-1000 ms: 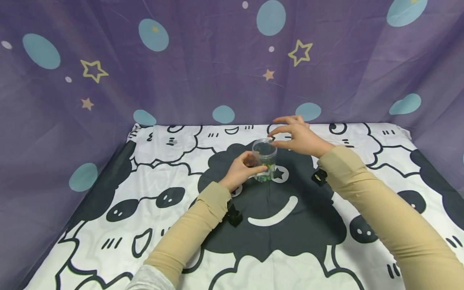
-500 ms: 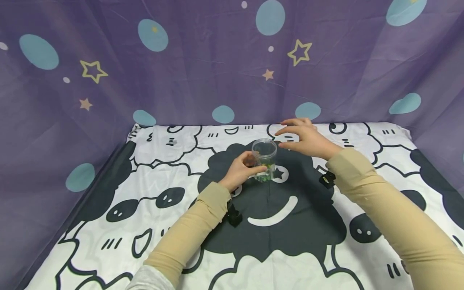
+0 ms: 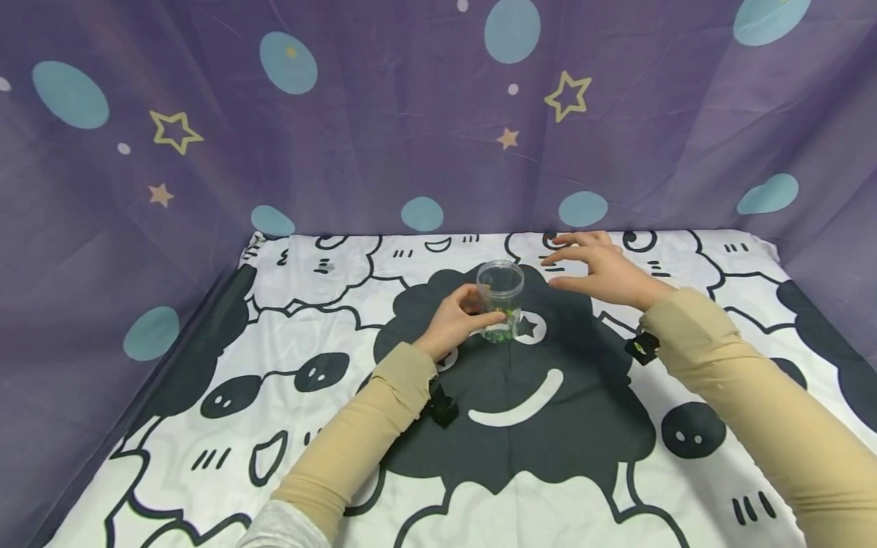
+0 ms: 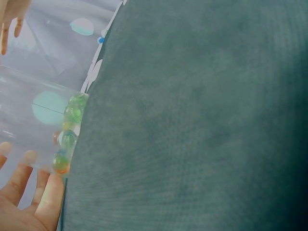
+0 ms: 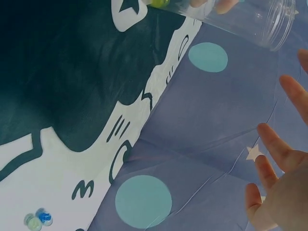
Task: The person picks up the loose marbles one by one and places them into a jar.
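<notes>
A clear plastic jar [image 3: 502, 288] stands upright on the cloth, its round mouth uncovered. Several green, yellow and orange glass marbles [image 4: 73, 113] lie along its bottom. My left hand [image 3: 448, 326] grips the jar low on its left side, thumb across the front and fingers behind. To the right of the jar, my right hand [image 3: 606, 272] hovers with fingers spread and nothing between them. Two small marbles [image 5: 37, 219], one blue and one pale green, rest on the cloth in the right wrist view; the right hand hides that spot in the head view.
A white cloth [image 3: 384, 502] with dark cartoon sheep covers the table. Behind it hangs a purple curtain [image 3: 411, 137] with stars and blue ovals. Black wrist cameras [image 3: 442, 407] sit under both sleeves.
My right hand has drawn away from the jar's mouth, moving right and slightly down with its fingers apart. The left hand and the jar have stayed in place.
</notes>
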### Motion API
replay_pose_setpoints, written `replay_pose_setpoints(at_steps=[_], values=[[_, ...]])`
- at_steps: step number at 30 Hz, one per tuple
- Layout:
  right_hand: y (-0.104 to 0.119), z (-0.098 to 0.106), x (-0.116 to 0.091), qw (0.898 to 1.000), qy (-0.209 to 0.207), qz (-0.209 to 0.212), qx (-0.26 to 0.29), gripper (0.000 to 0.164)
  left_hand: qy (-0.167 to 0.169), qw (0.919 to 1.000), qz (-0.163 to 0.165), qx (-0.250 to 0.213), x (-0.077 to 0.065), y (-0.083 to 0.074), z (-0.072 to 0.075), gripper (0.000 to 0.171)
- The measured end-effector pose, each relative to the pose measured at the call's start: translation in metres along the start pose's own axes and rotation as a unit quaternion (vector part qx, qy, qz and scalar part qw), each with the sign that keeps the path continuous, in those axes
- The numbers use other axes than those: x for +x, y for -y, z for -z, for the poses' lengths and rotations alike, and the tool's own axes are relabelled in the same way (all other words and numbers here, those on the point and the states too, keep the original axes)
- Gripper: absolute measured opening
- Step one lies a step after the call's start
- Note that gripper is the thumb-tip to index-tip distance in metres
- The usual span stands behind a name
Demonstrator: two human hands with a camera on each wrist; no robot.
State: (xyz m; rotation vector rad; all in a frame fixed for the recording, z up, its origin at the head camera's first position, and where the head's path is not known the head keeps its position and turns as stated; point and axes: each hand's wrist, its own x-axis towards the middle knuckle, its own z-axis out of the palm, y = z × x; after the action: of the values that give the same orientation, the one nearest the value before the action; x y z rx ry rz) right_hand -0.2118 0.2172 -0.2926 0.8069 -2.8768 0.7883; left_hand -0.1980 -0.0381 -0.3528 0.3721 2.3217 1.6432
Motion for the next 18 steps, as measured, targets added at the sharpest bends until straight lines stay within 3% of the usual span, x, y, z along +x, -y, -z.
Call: replay_pose_setpoints(at_steps=[3,10,18], values=[[-0.004,0.001,-0.004,1.0,-0.004,0.0,-0.003,0.031,0.002,1.0,0.004,0.0,0.002,0.002,0.0,0.05],[-0.011,0.005,-0.012,1.0,0.009,-0.016,-0.012,0.032,-0.003,0.9999,0.002,-0.01,0.022,0.032,-0.002,0.054],[-0.02,0.011,-0.022,1.0,-0.008,-0.008,-0.012,0.029,-0.014,0.9999,-0.009,-0.002,0.023,0.036,-0.004,0.05]])
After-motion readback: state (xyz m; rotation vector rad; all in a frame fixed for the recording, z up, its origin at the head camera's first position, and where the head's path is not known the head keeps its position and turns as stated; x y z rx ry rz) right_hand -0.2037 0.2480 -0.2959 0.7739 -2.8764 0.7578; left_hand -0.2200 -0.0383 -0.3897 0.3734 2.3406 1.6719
